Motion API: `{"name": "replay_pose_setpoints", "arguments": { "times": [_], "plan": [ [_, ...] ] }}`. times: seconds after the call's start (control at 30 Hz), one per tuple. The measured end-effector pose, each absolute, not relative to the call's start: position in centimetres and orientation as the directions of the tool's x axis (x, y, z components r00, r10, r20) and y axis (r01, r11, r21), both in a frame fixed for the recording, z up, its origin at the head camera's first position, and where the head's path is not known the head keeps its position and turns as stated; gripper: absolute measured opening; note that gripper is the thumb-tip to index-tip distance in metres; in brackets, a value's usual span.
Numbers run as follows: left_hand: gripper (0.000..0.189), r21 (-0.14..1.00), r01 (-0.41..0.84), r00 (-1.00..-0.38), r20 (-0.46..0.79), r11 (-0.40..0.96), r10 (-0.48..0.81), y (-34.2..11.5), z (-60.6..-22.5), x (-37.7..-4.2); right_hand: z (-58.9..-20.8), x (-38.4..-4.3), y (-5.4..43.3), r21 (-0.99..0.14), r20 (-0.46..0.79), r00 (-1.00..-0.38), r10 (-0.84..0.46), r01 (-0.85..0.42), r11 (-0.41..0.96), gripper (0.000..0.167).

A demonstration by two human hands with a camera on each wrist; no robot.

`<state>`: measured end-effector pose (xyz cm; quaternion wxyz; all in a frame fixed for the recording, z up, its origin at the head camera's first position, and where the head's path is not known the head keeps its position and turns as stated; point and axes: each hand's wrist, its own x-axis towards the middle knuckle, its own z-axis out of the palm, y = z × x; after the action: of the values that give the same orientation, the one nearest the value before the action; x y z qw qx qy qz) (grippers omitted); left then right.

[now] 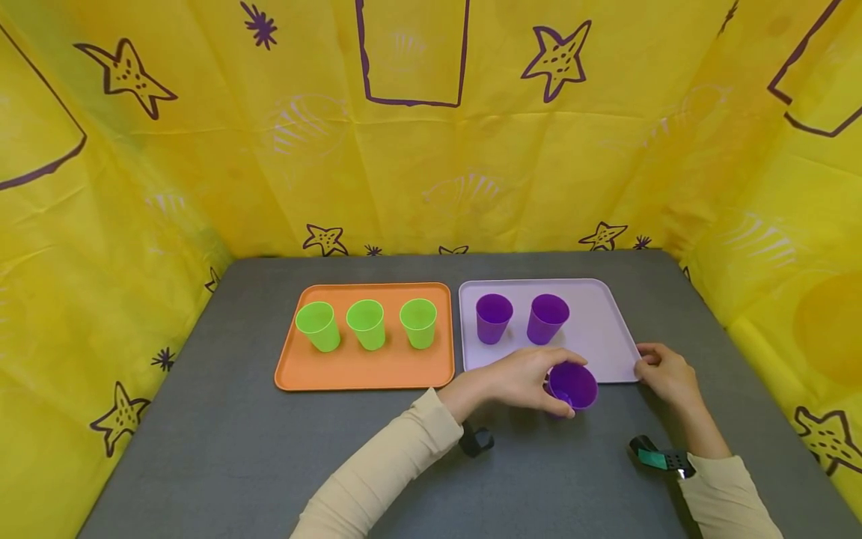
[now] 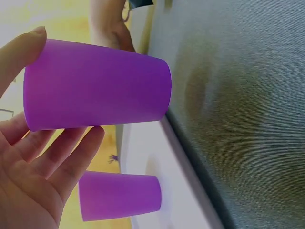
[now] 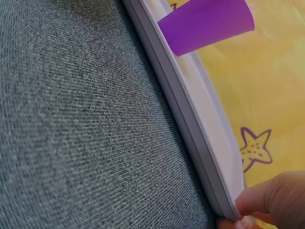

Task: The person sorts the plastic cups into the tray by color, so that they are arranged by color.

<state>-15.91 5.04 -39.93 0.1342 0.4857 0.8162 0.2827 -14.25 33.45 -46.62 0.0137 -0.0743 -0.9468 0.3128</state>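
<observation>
My left hand holds a purple cup between thumb and fingers, just in front of the lavender tray's near edge. In the left wrist view the cup's base is off the grey cloth, with a shadow below. My right hand pinches the near right corner of the lavender tray, thumb on the rim and fingers beneath it, as the right wrist view shows. Two more purple cups, one on the left and one at the middle, stand upright on that tray's back part.
An orange tray lies left of the lavender one, a narrow gap between them. Along it stand three green cups: left, middle and right. Yellow patterned cloth surrounds the grey table at the back and sides.
</observation>
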Motion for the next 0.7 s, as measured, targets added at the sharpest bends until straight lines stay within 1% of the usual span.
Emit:
{"name": "replay_pose_setpoints", "arguments": {
  "times": [0.17, 0.37, 0.53, 0.7],
  "plan": [
    [0.069, 0.577, 0.725, -0.501, 0.068, 0.376, 0.863, 5.7, -39.4, -16.3, -46.6, -14.3, 33.4, -0.600, -0.030, -0.988, 0.150, 0.138, 0.788, 0.039],
    [0.070, 0.559, 0.717, -0.535, 0.060, 0.416, 0.843, 6.8, -38.6, -16.8, -46.6, -14.3, 33.4, -0.593, -0.007, -0.988, 0.153, 0.127, 0.795, 0.039],
    [0.071, 0.541, 0.702, -0.580, 0.056, 0.463, 0.813, 7.9, -37.9, -17.2, -46.7, -14.3, 33.4, -0.586, -0.006, -0.987, 0.158, 0.131, 0.800, 0.039],
    [0.071, 0.537, 0.656, -0.650, 0.045, 0.530, 0.758, 9.2, -37.3, -17.3, -46.7, -14.3, 33.4, -0.585, -0.013, -0.987, 0.159, 0.136, 0.799, 0.039]
  ]
}}
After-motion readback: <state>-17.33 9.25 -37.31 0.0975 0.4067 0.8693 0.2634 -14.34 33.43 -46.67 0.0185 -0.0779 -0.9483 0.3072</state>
